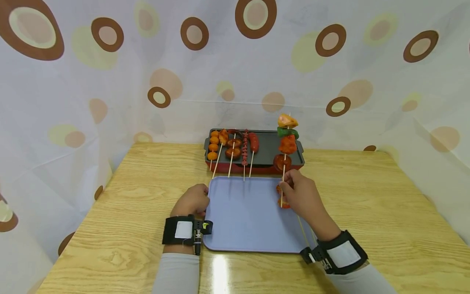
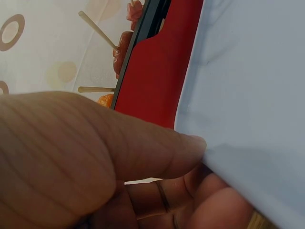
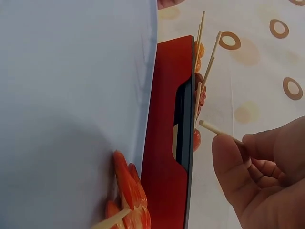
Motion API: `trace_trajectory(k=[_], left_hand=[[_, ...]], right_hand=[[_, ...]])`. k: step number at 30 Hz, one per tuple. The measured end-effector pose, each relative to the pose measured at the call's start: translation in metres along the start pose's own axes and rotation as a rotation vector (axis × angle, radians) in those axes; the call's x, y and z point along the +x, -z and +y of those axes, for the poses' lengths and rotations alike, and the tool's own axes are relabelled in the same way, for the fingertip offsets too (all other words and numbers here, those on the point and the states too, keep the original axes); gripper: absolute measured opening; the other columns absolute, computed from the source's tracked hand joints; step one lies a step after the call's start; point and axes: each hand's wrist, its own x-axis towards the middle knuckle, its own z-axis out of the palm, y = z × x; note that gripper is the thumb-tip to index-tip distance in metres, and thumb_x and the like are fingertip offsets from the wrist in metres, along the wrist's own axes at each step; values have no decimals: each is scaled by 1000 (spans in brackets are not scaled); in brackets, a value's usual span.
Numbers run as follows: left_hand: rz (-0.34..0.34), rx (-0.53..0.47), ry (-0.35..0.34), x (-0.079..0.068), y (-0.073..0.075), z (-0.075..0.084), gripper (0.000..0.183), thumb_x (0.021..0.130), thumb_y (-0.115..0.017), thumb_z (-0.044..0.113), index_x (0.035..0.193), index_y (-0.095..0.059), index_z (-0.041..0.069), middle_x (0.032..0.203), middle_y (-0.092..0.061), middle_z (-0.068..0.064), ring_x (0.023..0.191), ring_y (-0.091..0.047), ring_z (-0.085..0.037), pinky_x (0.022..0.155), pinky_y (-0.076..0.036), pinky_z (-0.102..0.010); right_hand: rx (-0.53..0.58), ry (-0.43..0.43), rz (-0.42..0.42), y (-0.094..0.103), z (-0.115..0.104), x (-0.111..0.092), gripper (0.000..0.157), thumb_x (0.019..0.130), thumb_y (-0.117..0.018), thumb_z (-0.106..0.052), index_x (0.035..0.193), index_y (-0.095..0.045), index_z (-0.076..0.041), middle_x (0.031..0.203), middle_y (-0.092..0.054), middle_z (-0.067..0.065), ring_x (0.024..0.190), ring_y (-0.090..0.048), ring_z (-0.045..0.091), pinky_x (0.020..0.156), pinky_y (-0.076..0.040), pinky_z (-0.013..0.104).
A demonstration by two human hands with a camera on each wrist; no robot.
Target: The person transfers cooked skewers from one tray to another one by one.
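Note:
My left hand (image 1: 192,200) grips the left rim of a pale blue-grey tray (image 1: 246,216); in the left wrist view the thumb (image 2: 167,150) lies on the rim with fingers curled below. Between thumb and fingers, my right hand (image 1: 302,194) pinches the stick of a mixed kebab skewer (image 1: 287,145). It carries a yellow piece, a green piece, a red-orange chunk and a brown round slice, and it stands over the right part of the grill. On the tray's right side lies another skewer with red-orange food (image 3: 131,195), partly hidden by the right hand in the head view.
Behind the tray stands a small red grill (image 1: 253,168) with a dark plate. Several skewers lie on its left half, among them orange balls (image 1: 213,146), brown slices (image 1: 233,153) and a red sausage (image 1: 253,143). A patterned cloth (image 1: 220,61) hangs behind the wooden table (image 1: 121,216).

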Motion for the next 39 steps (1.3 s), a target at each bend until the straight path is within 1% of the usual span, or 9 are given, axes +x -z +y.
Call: trace_trajectory(k=[3, 6, 11, 15, 18, 22, 30, 34, 39], left_hand=[[0, 2, -2, 0, 0, 0, 29, 93, -50, -3, 120, -57, -4, 90, -59, -14, 62, -59, -22, 49, -49, -26], [-2, 3, -2, 1, 0, -1, 28, 93, -50, -3, 119, -58, -3, 90, -59, -14, 63, -59, -22, 50, -49, -26], [-6, 5, -9, 2, 1, -1, 29, 93, -50, -3, 120, -58, -4, 90, -59, -14, 64, -58, -23, 50, -49, -27], [-2, 10, -7, 1, 1, -1, 31, 92, -49, -3, 122, -57, -4, 94, -59, -14, 66, -59, -23, 51, -50, -27], [-2, 11, 4, 1, 0, -1, 32, 93, -49, -3, 124, -57, -4, 95, -60, -14, 66, -60, -23, 51, -51, -27], [-5, 10, 9, 1, 0, 0, 32, 94, -49, -2, 126, -56, -4, 95, -60, -14, 64, -60, -22, 52, -50, -27], [-5, 10, 15, 0, 0, 1, 35, 94, -49, -1, 128, -55, -4, 98, -60, -15, 65, -61, -23, 53, -51, -28], [-5, 5, 27, 2, 0, 2, 35, 95, -49, -1, 130, -55, -3, 100, -61, -16, 65, -61, -23, 52, -51, -28], [-11, 0, 36, 2, -1, 2, 35, 95, -50, -1, 130, -55, -3, 101, -60, -15, 66, -61, -23, 52, -51, -28]], right_hand=[[-12, -9, -35, 2, 0, -5, 12, 99, -59, -10, 104, -55, 1, 85, -64, 10, 63, -62, 15, 53, -48, 32], [-31, -4, -57, 3, 0, -10, 10, 98, -59, -9, 102, -56, 0, 80, -63, 8, 62, -61, 15, 52, -47, 32], [-49, 6, -84, 4, 3, -16, 6, 96, -61, -7, 96, -57, -2, 76, -60, 5, 58, -59, 14, 50, -48, 31], [-49, -18, -127, 2, 5, -20, 8, 97, -60, -6, 91, -55, -4, 75, -59, 4, 57, -60, 14, 50, -49, 31], [-58, -45, -156, 0, 5, -24, 9, 97, -58, -7, 90, -54, -4, 71, -58, 4, 56, -60, 13, 49, -47, 32], [-78, -59, -181, 0, 6, -29, 11, 97, -58, -7, 88, -52, -5, 66, -56, 4, 54, -59, 13, 47, -45, 32], [-102, -36, -240, 0, 7, -40, 17, 93, -64, -4, 83, -51, -8, 60, -53, 0, 51, -53, 14, 45, -34, 27], [-111, -56, -268, -1, 8, -45, 17, 93, -63, -4, 82, -51, -8, 59, -53, 0, 50, -53, 14, 46, -34, 27], [-89, -106, -295, -2, 7, -52, 16, 93, -63, -4, 83, -52, -8, 60, -54, 1, 51, -54, 15, 46, -38, 28]])
